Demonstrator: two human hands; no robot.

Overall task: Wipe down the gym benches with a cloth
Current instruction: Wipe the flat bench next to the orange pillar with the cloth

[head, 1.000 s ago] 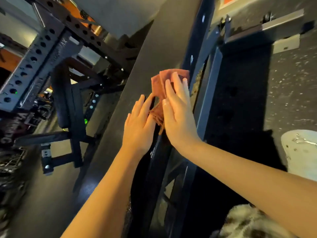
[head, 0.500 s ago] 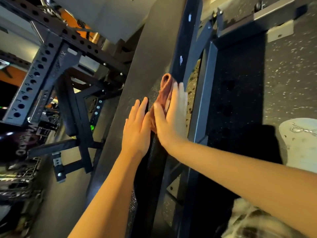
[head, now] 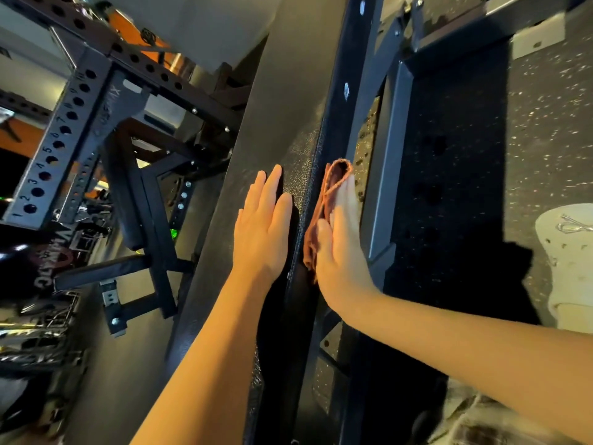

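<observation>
A long black padded gym bench [head: 282, 91] runs up the middle of the view. My left hand [head: 261, 228] lies flat on its top surface, fingers straight. My right hand [head: 340, 239] presses a folded reddish-brown cloth [head: 327, 194] against the bench's right side edge with straight fingers. The cloth sticks out above my fingertips and below my palm; its middle is hidden under the hand.
The bench's dark blue steel frame [head: 390, 146] runs along the right of the pad above the speckled rubber floor [head: 545, 130]. A perforated numbered rack upright [head: 61, 139] and another dark bench [head: 128, 200] stand to the left. My white shoe [head: 568, 261] is at the right edge.
The right hand has slid the cloth from the bench top over onto its right side edge. The left hand stays flat on the pad. The camera has moved closer.
</observation>
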